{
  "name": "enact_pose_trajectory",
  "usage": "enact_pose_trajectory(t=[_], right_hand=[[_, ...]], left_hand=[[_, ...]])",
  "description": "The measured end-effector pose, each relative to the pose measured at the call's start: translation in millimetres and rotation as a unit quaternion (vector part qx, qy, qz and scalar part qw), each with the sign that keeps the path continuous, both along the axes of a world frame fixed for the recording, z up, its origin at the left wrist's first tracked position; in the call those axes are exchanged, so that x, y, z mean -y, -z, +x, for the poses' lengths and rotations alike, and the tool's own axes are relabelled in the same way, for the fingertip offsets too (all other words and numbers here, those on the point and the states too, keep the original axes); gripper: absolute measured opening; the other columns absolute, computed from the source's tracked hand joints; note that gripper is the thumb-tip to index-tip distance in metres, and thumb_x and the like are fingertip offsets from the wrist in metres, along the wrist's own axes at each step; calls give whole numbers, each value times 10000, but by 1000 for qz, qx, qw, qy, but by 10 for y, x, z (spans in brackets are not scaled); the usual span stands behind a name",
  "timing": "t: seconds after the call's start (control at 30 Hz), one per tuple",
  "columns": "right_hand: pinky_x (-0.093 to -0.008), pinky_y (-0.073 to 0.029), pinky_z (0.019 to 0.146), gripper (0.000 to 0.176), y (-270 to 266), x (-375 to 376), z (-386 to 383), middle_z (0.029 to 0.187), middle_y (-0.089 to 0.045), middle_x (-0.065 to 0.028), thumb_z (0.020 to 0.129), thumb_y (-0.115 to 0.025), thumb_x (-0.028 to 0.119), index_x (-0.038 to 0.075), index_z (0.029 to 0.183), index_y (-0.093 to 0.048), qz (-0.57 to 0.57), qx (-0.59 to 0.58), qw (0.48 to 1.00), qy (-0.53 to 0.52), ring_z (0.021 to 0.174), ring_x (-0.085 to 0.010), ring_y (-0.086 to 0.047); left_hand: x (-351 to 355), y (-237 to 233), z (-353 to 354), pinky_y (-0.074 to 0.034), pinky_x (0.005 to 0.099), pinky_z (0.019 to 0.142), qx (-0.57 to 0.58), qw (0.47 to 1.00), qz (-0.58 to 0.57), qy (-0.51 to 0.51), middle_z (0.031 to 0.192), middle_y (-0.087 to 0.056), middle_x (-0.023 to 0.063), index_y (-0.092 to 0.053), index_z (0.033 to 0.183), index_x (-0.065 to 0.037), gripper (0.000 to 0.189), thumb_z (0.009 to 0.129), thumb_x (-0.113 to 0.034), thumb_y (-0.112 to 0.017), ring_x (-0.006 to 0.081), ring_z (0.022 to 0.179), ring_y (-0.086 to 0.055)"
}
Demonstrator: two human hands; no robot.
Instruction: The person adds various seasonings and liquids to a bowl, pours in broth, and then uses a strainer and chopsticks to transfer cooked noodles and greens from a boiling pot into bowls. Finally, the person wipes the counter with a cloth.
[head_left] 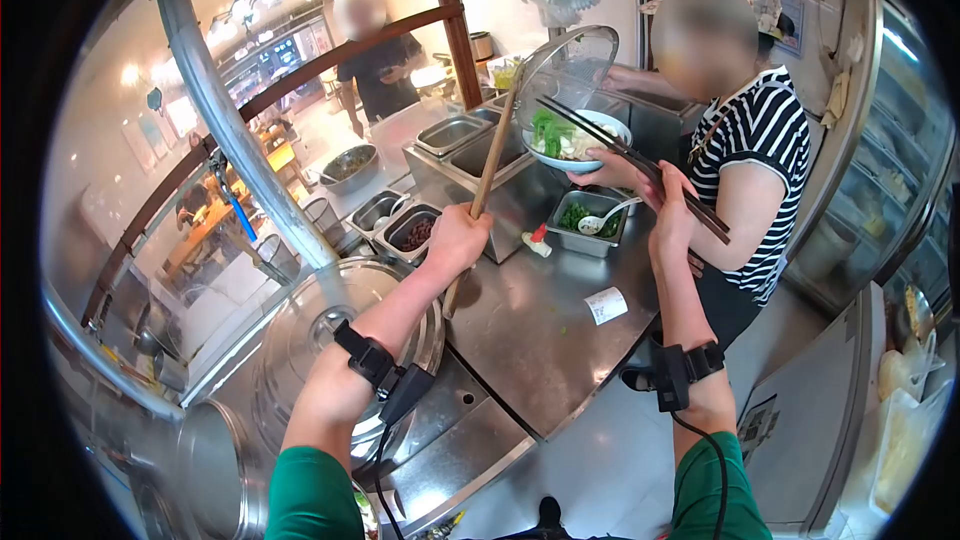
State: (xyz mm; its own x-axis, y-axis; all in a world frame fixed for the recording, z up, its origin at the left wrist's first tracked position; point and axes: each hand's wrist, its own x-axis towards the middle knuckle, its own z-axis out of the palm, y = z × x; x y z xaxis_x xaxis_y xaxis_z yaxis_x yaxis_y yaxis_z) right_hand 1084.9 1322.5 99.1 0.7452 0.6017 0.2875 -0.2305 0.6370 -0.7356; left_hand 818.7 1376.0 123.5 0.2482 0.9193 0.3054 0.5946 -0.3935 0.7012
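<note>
My left hand (460, 240) is wrapped round the wooden handle of a wire-mesh strainer (487, 175). The strainer's round basket (570, 65) is tilted up above a white bowl (556, 162). Green leafy vegetables (552, 133) and pale food fill the bowl. My right hand (672, 205) grips long dark chopsticks (625, 148), whose tips reach over the bowl near the basket. A co-worker in a striped shirt (760, 170) supports the bowl with one hand (610, 170), close to my right hand; their other arm extends behind the strainer.
A large clear lid (335, 315) lies at left, under my forearm. Metal pans of toppings, one with chopped greens and a white spoon (590, 224), line the steel counter (540, 340). A squeeze bottle (537, 240) and paper slip (605, 306) lie there. Another person (385, 80) stands beyond the frame.
</note>
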Motion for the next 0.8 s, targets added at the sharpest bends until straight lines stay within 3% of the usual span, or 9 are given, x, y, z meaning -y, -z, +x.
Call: enact_pose_trajectory(t=[0.2,0.43,0.5,0.53,0.57,0.6,0.63,0.67,0.8], right_hand=[[-203,-462,652,200,93,168,19,873,-621,-72,854,-536,186,15,949,-581,-39,40,998,25,739,-122,-604],[-182,-471,611,175,82,162,-95,847,-621,-60,831,-575,152,2,916,-608,-61,144,983,94,652,-108,-586],[-181,-466,607,168,117,287,-76,812,-618,-37,822,-587,150,21,926,-615,9,18,999,41,632,-93,-567],[-204,-456,682,194,87,405,-24,874,-602,-39,839,-556,166,33,974,-601,-67,117,989,61,762,-97,-562],[-235,-416,791,239,263,404,119,989,-566,-64,867,-502,196,37,1029,-574,-82,442,862,234,908,-113,-521],[-246,-368,855,285,96,591,-150,1080,-522,-74,886,-452,211,33,1093,-533,-44,184,982,20,982,-126,-488],[-240,-366,848,322,234,626,-197,1078,-533,-71,888,-445,230,46,1148,-495,-59,341,933,99,962,-123,-494],[-248,-350,865,384,309,707,-196,1093,-542,-76,896,-422,279,70,1218,-433,-29,158,984,-78,965,-119,-488],[-253,-350,798,415,571,1223,-767,1224,-477,-139,920,-392,276,-5,1226,-397,-47,161,978,-122,1059,-219,-503]], left_hand=[[56,-81,-96,-446,416,692,-32,999,-32,-15,698,-593,203,-595,820,-16,286,760,-284,-516,350,766,-588],[113,-143,-167,-458,405,652,-31,998,-25,-40,652,-593,174,-601,833,-19,286,761,-283,-519,323,716,-604],[183,-144,-279,-462,377,547,73,989,-128,-2,573,-574,125,-602,789,-11,261,768,-259,-526,252,589,-603],[219,-137,-345,-449,357,501,77,988,-137,1,546,-558,101,-598,767,-6,252,774,-247,-527,210,538,-579],[255,-98,-465,-437,336,454,83,986,-144,-12,518,-543,77,-595,745,-1,246,779,-235,-528,168,486,-556],[232,122,-639,-431,313,443,122,989,-76,-22,517,-540,69,-587,727,2,234,783,-218,-530,150,473,-539],[377,197,-876,-433,318,470,153,983,-94,-35,519,-541,74,-592,748,7,229,770,-215,-543,153,500,-545],[574,251,-1112,-435,341,501,174,983,-23,-61,528,-540,85,-596,782,7,216,757,-202,-552,173,524,-547],[1572,681,-2545,-471,345,616,98,975,-7,-200,686,-587,197,-559,1045,2,363,731,-179,-564,243,629,-600]])
